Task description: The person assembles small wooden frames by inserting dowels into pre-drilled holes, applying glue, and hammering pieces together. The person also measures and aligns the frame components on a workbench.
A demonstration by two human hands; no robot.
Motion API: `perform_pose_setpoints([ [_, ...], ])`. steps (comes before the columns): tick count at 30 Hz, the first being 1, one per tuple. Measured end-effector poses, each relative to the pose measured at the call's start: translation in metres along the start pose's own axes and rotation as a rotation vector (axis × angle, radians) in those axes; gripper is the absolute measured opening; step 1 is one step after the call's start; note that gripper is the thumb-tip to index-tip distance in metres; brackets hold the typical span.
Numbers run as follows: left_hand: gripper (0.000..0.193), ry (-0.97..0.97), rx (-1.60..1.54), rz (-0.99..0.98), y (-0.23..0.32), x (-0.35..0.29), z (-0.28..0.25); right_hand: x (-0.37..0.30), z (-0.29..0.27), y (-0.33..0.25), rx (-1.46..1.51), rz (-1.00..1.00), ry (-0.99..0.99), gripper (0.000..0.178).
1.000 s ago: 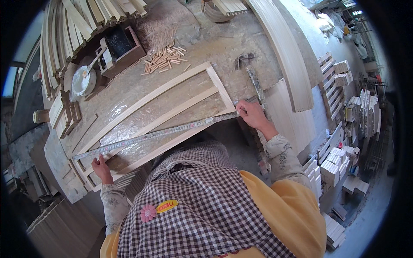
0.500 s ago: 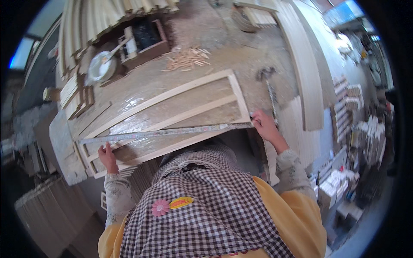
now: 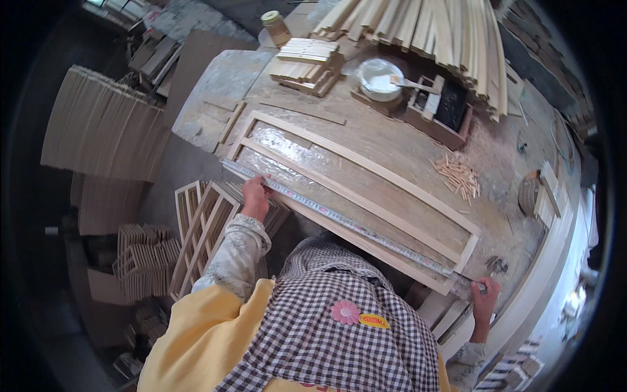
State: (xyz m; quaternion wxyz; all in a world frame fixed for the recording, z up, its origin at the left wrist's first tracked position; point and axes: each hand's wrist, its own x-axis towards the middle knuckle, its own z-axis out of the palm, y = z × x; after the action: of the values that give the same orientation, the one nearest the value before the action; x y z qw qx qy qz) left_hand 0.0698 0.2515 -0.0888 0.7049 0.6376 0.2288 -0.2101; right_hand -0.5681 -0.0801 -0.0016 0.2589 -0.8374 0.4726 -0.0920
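A light wooden frame (image 3: 366, 171) with a lengthwise middle bar lies flat on the workbench. A white tape measure (image 3: 324, 211) is stretched along its near long rail, crossing the right short rail close to the near corner. My left hand (image 3: 256, 198) pinches the tape near its left end, with some blade running on past the fingers and over the frame's left end. Just beyond the right end, my right hand (image 3: 484, 297) has its fingers closed on the tape's other end. What lies inside those fingers is mostly hidden.
On the bench (image 3: 398, 157) are a white tub (image 3: 381, 81) with a brush, a divided wooden box (image 3: 441, 117), loose dowels (image 3: 457, 176), stacked slats (image 3: 307, 62), a jar (image 3: 275, 27) and long wood strips (image 3: 424, 32). Finished frames (image 3: 202, 225) lean below the bench's left edge.
My view has swung left. The tape, earlier slanting across the frame from its left end, now follows the near rail. Both hands still hold it, the right now farther beyond the frame's end.
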Motion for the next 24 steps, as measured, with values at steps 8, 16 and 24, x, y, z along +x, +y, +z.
perform_pose_setpoints([
  [8, 0.010, 0.005, 0.003, -0.011, -0.012, -0.004, -0.021, 0.036, -0.022, -0.009, -0.028, -0.067, -0.014, 0.018],
  [16, 0.008, -0.009, 0.019, -0.029, -0.014, -0.005, -0.022, 0.047, -0.028, -0.015, -0.073, -0.065, -0.022, 0.017],
  [24, 0.010, -0.333, 0.228, -0.015, -0.028, 0.037, -0.042, 0.069, -0.021, 0.011, -0.134, -0.191, 0.063, 0.020],
])
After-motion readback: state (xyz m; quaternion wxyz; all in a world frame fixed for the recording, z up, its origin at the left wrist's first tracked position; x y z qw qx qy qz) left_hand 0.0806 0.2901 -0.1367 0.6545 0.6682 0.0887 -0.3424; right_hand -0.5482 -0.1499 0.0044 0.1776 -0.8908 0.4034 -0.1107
